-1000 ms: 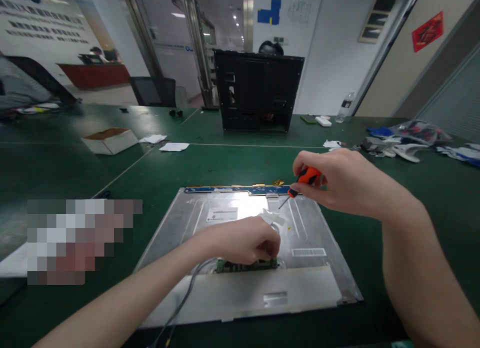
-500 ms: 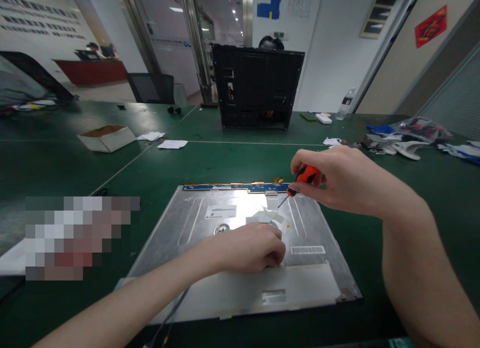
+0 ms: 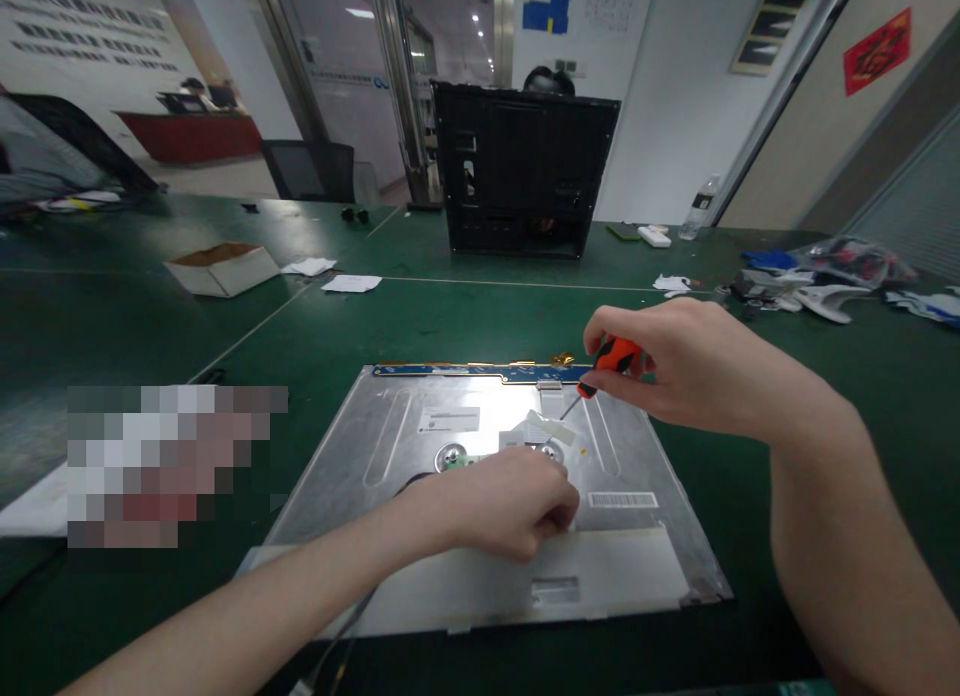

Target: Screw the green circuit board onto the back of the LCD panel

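Observation:
A flat metal display panel (image 3: 345, 456) lies on the green table, with a blue circuit strip (image 3: 450, 372) along its far edge. My right hand (image 3: 675, 361) grips a screwdriver (image 3: 616, 356) with an orange and black handle. Its thin shaft slants down and left to a pale strip of tape (image 3: 551, 428) near the panel's middle. Over the panel's centre, my left hand (image 3: 517, 501) is closed with its fingers curled under; whatever they hold is hidden. Round metal discs (image 3: 450, 457) show just beyond that hand. A dark cable runs beneath my left forearm.
A black display housing (image 3: 529, 166) stands upright at the far side, a person's head behind it. An open box (image 3: 223, 269) and papers (image 3: 351, 283) lie at left. A bottle (image 3: 699, 208) and a bagged heap (image 3: 855, 261) are at right. A blurred patch covers the near left.
The view has shifted slightly. My left hand has moved a little nearer to me, uncovering more of the metal discs. The screwdriver stays at almost the same spot by the tape.

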The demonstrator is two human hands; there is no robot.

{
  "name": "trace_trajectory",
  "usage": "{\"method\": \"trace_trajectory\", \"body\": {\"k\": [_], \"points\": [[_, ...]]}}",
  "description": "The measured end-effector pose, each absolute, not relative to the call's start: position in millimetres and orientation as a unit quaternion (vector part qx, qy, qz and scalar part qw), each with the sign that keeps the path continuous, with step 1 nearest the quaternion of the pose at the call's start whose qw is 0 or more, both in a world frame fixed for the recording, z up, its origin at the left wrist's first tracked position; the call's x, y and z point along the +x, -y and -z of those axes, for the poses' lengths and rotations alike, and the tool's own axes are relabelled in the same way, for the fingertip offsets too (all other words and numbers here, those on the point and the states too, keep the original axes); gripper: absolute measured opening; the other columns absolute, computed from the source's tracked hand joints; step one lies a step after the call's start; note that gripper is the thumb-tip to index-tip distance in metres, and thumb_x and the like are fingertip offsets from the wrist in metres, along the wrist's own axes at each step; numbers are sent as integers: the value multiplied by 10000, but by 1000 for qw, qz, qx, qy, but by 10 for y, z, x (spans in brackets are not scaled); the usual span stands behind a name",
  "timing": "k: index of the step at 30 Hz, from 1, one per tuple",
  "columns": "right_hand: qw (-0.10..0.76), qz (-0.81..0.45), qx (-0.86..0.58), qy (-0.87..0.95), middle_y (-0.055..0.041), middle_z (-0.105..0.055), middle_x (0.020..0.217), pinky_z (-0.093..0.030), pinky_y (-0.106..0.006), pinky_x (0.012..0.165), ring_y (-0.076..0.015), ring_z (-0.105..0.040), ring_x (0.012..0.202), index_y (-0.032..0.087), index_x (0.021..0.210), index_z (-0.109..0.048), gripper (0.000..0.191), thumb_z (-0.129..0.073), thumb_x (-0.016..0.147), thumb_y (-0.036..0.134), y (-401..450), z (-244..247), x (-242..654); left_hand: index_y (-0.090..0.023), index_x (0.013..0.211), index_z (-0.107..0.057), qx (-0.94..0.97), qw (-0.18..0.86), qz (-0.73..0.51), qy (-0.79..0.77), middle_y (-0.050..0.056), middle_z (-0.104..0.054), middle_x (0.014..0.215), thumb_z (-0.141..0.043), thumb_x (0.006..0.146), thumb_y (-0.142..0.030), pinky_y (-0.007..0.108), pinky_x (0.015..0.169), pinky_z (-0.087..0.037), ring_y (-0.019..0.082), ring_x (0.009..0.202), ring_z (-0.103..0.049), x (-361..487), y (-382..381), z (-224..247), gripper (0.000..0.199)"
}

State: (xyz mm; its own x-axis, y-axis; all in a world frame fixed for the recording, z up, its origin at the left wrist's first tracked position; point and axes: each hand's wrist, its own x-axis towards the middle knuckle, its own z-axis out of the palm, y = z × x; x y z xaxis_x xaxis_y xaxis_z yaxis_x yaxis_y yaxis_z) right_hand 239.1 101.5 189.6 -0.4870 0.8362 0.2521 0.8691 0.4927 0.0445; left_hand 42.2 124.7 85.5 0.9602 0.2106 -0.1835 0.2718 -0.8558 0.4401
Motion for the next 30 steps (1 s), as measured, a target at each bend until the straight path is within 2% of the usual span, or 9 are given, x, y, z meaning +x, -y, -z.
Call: {"method": "trace_trajectory", "body": {"k": [9, 18, 23, 30], "points": [[103, 73, -494, 860, 13, -660, 729, -344, -251, 530, -145, -582, 610, 231, 951, -603, 118, -601, 869, 317, -1011, -1889, 2387, -186, 784, -696, 965, 204, 50, -154, 0, -660, 675, -669, 695, -44, 262, 536, -369, 162, 616, -573, 438, -1192, -848, 170], [102, 74, -489, 863, 15, -658, 717, -343, -253, 531, -144, -578, 601, 229, 967, -611, 139, -609, 874, 332, -1012, -1886, 2406, -183, 678, -660, 969, 183, 23, -163, -13, -612, 600, -650, 685, -49, 262, 485, -303, 141, 545, -521, 462, -1162, -802, 135], [105, 77, -490, 862, 18, -649, 717, -337, -251, 526, -144, -567, 599, 233, 961, -606, 135, -615, 868, 331, -1009, -1883, 2409, -190, 693, -643, 964, 203, 28, -170, -25, -605, 606, -649, 641, -25, 261, 494, -318, 139, 546, -502, 472, -1154, -809, 173], [101, 76, -488, 864, 15, -639, 705, -332, -251, 521, -142, -557, 587, 228, 968, -607, 143, -614, 868, 329, -1013, -1888, 2405, -190, 724, -629, 960, 209, 49, -179, -13, -615, 647, -661, 658, -35, 263, 503, -322, 149, 566, -513, 494, -1144, -855, 172]]}}
